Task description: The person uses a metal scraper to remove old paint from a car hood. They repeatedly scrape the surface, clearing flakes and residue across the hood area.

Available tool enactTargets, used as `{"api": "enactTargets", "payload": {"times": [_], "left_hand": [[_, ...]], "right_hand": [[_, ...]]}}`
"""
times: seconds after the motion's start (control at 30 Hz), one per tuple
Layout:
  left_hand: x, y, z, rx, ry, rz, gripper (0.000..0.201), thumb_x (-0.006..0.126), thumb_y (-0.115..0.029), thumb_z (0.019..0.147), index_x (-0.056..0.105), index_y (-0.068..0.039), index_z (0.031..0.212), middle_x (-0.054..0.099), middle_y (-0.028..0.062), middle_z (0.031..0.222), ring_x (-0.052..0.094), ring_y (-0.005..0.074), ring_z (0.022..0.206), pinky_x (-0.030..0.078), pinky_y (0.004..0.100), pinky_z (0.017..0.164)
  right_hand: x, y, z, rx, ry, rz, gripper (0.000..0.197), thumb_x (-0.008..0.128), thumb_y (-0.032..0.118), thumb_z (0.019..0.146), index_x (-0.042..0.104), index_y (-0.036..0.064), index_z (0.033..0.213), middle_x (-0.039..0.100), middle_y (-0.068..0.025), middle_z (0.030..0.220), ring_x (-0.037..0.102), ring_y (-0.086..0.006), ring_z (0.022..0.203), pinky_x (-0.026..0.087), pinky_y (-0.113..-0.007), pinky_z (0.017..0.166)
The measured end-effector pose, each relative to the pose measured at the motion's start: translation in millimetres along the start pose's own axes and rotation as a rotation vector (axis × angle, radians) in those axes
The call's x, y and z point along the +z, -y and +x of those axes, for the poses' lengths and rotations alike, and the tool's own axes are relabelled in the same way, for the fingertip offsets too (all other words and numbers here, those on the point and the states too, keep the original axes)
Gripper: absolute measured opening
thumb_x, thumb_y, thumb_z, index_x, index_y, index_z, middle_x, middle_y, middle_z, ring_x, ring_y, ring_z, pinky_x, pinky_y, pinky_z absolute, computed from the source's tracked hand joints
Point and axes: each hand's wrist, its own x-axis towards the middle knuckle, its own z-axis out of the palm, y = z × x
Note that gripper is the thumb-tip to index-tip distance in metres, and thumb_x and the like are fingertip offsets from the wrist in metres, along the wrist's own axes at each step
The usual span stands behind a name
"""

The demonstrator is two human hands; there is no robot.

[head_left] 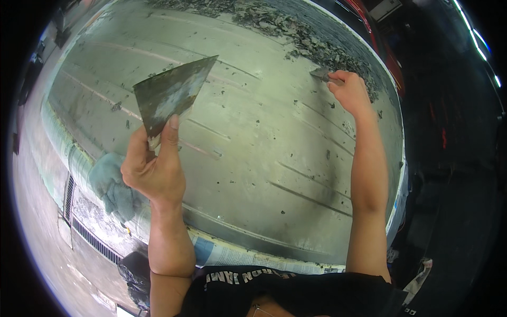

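Note:
My left hand grips a wide putty knife by its handle, its broad, smeared metal blade raised over the panel. Farther off to the right, my right hand is closed round a small scraper; its blade is at the border of the loose dark flakes. Beneath both hands spreads a large ribbed, pale grey-green panel that looks like a vehicle roof. A thick band of peeled dark flakes lies across its far right part, and scattered bits dot the bare surface.
A grey-green cloth lies on the panel's left edge. Newspaper sheets line the near edge. On the floor at lower left are a drain grate and a black plastic bag. A red vehicle stands beyond the right edge.

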Motion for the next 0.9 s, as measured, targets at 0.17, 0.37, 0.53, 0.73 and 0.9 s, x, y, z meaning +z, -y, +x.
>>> {"api": "enactTargets", "payload": {"times": [0.17,0.37,0.53,0.73,0.9], "left_hand": [[0,-4,0,-0.005,0.012,0.063,0.017,0.082,-0.003,0.085,0.075,0.002,0.099,0.076,0.0035,0.085,0.060,0.0043,0.072,0.045,0.0177,0.065],[-2,0,-4,0.016,0.021,0.027,0.018,0.083,-0.003,0.084,0.074,0.002,0.100,0.076,0.0053,0.084,0.061,0.0048,0.071,0.046,0.0182,0.066],[1,0,-3,0.001,0.024,0.054,0.018,0.083,-0.003,0.085,0.074,0.002,0.099,0.075,0.0049,0.083,0.060,0.0052,0.070,0.046,0.0189,0.065],[-2,-4,1,-0.003,-0.008,0.037,0.018,0.083,-0.004,0.085,0.074,0.002,0.099,0.074,0.0026,0.082,0.057,0.0052,0.068,0.045,0.0193,0.064],[-3,-4,0,0.005,0.033,0.093,0.014,0.080,-0.004,0.088,0.073,0.003,0.098,0.074,0.0022,0.087,0.057,0.0052,0.072,0.045,0.0190,0.067]], "right_hand": [[19,-6,3,-0.036,-0.272,-0.001,0.037,0.072,0.025,0.086,0.074,0.0051,0.117,0.074,-0.0207,0.112,0.070,-0.0351,0.110,0.052,-0.039,0.096],[-18,-18,-12,0.081,-0.037,0.069,0.030,0.071,0.023,0.085,0.077,0.0043,0.107,0.075,-0.0214,0.099,0.073,-0.0361,0.095,0.055,-0.041,0.087],[6,-4,13,0.076,-0.096,0.018,0.027,0.072,0.022,0.083,0.077,0.0035,0.102,0.075,-0.0231,0.097,0.072,-0.0379,0.097,0.054,-0.044,0.090],[-45,-7,46,0.068,-0.245,0.115,0.029,0.075,0.026,0.084,0.078,0.0052,0.103,0.075,-0.0193,0.089,0.074,-0.0316,0.086,0.055,-0.040,0.083],[-101,-36,26,-0.001,-0.492,0.517,0.033,0.077,0.029,0.084,0.077,0.0049,0.107,0.070,-0.0062,0.072,0.065,-0.0117,0.066,0.050,-0.030,0.066]]}}
